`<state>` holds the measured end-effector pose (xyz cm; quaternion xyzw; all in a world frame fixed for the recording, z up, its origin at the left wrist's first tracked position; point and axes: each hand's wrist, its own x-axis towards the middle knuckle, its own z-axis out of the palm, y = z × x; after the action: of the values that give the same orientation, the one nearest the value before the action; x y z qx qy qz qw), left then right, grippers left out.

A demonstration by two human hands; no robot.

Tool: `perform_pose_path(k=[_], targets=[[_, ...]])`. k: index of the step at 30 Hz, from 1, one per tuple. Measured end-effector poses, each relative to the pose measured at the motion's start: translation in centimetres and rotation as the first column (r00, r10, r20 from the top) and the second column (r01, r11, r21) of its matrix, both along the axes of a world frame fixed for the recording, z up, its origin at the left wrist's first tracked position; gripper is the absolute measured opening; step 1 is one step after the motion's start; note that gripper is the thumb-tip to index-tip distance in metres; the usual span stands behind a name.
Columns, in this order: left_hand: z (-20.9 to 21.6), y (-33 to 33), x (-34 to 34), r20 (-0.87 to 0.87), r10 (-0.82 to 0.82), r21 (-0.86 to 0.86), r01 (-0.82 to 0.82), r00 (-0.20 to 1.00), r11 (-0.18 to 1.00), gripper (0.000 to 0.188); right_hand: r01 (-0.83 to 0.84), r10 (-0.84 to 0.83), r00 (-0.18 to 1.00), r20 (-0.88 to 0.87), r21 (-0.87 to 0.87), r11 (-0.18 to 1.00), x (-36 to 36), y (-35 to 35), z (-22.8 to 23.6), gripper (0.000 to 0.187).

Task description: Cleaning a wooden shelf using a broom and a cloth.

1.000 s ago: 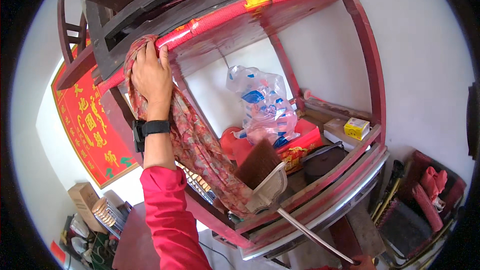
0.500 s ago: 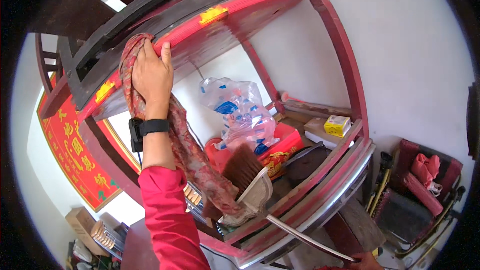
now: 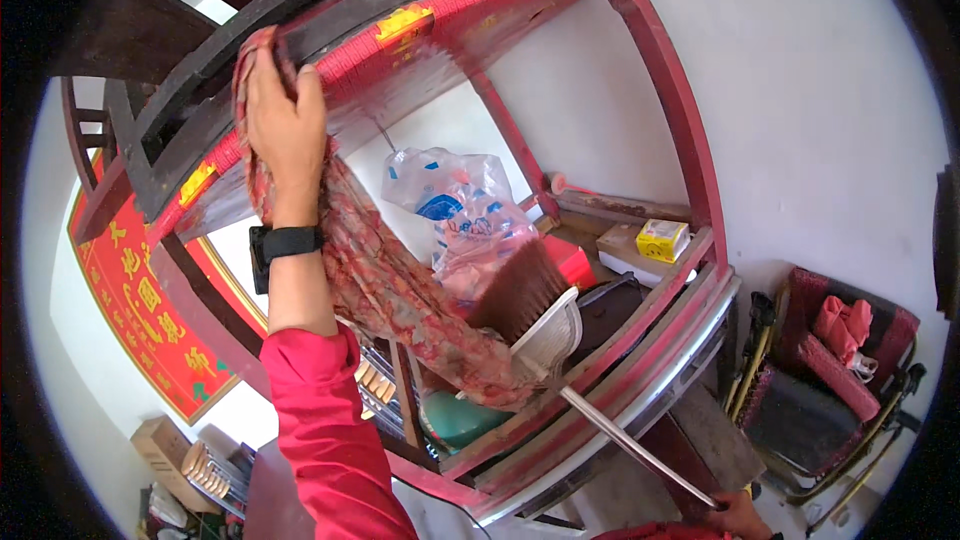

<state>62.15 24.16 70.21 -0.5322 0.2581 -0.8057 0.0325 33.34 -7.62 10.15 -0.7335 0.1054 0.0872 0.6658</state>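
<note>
My left hand [image 3: 287, 135] is closed on a red and grey patterned cloth [image 3: 385, 275], pressing its upper end against the front edge of a red-and-black wooden shelf [image 3: 350, 58]. From there the long cloth hangs down to the right, its lower end lying against the head of a broom [image 3: 548, 335]. The broom has brown bristles and a pale plastic head. At the lower right, my right hand [image 3: 738, 517] grips the metal handle [image 3: 640, 448], partly cut off by the picture's edge. The bristles point up and left, above the lower shelf.
A clear plastic bag [image 3: 450, 195] with blue marks sits inside the frame. Near it stand a small yellow box [image 3: 663, 239], a dark tray [image 3: 607, 310] and a green rounded thing [image 3: 462, 420]. A dark chair [image 3: 820, 420] stands right; a red wall poster [image 3: 145, 300] hangs left.
The broom head has moved up and to the right, dragging the cloth's lower end along and uncovering the green thing. My left hand keeps its place on the shelf edge; the view has shifted slightly.
</note>
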Motion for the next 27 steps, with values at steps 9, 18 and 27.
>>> perform_pose_path(k=[9, 18, 27], targets=[[2.6, -4.9, 2.0, -0.248, 0.125, 0.008, -0.127, 0.961, 0.992, 0.064, 0.029, -0.017, 0.996, 0.084, -0.138, 0.99, -1.3, -0.5, 2.2, 0.031], [3.2, -6.9, 5.1, -0.268, 0.432, -0.038, -0.458, 0.861, 0.888, 0.078, 0.053, -0.058, 0.998, -0.029, -0.133, 0.99, -2.4, -3.2, 0.1, 0.033], [2.8, -12.3, 7.3, -0.339, 0.392, -0.007, -0.419, 0.855, 0.908, 0.079, 0.126, -0.127, 0.992, -0.006, -0.103, 0.987, -2.2, -5.4, -0.4, 0.031]])
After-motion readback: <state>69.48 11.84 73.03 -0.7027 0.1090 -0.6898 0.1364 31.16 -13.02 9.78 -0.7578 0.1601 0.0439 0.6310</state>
